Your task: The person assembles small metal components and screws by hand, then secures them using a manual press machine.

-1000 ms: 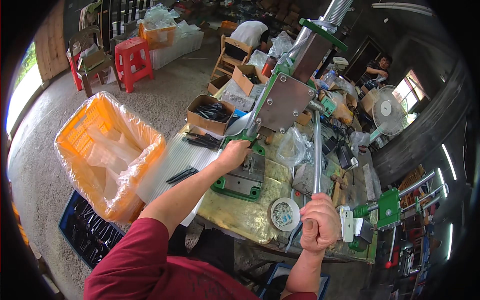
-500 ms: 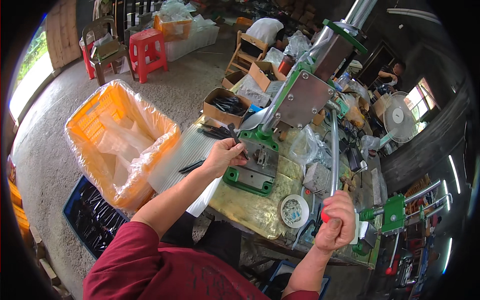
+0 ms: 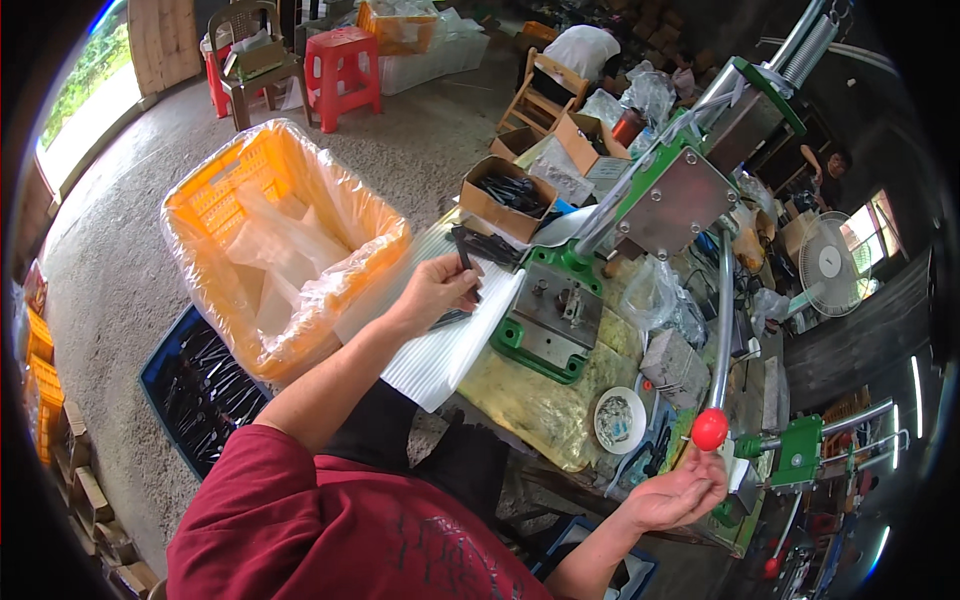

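Note:
My left hand [image 3: 436, 294] pinches a slim black handle-like piece [image 3: 461, 246] above a ribbed white sheet [image 3: 428, 357], just left of the green press's metal base plate [image 3: 552, 325]. A small metal fixture [image 3: 573, 305] sits on that plate. Several similar black pieces [image 3: 490, 247] lie at the sheet's far end. My right hand [image 3: 682, 494] is turned palm up with its fingers loosely apart and nothing in them. It hovers just below the red ball knob [image 3: 710, 429] of the press lever [image 3: 724, 320].
An orange crate [image 3: 376, 262] lined with clear plastic stands left of the bench, beside a blue bin [image 3: 198, 385] of black pieces. Near the bench's front are a white bowl [image 3: 620, 420] and a grey block [image 3: 675, 368]. A cardboard box [image 3: 507, 198] holds more black pieces.
My right hand has let go of the red knob and dropped below it. My left hand has drawn the black piece leftward, away from the press base. The whole view has shifted.

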Available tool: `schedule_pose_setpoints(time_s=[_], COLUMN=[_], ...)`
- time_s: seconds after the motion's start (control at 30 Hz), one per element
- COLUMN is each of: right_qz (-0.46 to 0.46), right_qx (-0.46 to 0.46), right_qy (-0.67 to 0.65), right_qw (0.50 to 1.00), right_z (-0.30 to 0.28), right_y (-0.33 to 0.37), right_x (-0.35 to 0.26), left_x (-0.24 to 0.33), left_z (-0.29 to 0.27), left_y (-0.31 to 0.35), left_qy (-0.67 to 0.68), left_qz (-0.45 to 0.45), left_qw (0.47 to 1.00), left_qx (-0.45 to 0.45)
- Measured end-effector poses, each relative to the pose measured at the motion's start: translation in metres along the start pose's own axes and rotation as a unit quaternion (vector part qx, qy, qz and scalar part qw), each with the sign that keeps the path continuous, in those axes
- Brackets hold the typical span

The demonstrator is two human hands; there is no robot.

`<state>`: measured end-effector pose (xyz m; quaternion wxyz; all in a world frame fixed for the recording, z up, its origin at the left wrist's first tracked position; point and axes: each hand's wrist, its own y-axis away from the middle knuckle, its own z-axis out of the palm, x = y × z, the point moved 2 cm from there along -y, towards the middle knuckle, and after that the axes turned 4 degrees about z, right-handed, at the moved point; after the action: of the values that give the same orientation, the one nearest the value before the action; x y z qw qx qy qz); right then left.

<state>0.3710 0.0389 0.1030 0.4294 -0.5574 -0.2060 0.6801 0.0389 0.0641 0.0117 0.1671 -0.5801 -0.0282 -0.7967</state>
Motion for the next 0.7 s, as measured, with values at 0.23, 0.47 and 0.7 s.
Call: schedule_pose_setpoints(time_s=[0.23, 0.47, 0.7], right_qz=[0.123, 0.162, 0.195], right_qx=[-0.061, -0.132, -0.132], right_qy=[0.051, 0.054, 0.064], right_qw=[0.989, 0.976, 0.97], right_z=[-0.001, 0.0, 0.008], right_y=[0.057, 0.083, 0.094], right_x=[0.016, 0.022, 0.022], left_x=[0.0, -0.016, -0.025], left_z=[-0.042, -0.049, -0.056], left_y=[0.018, 0.031, 0.019], left_qy=[-0.453, -0.626, -0.671], left_qz=[0.065, 0.024, -0.006], left_qw=[0.889, 0.779, 0.738], left_qx=[0.002, -0.026, -0.065])
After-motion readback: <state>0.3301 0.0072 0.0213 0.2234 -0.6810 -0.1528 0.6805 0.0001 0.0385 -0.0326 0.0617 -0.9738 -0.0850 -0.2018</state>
